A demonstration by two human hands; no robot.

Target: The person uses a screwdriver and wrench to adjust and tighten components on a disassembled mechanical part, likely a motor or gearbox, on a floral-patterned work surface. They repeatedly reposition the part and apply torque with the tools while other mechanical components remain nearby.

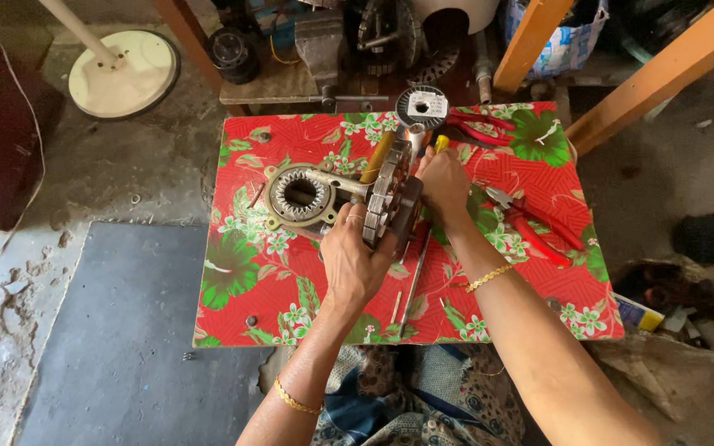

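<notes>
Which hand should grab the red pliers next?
Probably the right hand: the pliers lie on its side of the table, with nothing between. The left hand grips the stator, holding it on edge.

White round label point(428, 106) tops the spool; perhaps a blue-yellow carton point(636, 311) lies right.

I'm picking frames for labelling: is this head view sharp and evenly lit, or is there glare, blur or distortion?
Head view: soft, even daylight with no harsh glare; the left hand, right hand and metal stator are sharp; the orange wooden beams splay outward from wide-angle distortion; the bench clutter behind the floral table lies in shadow.
</notes>
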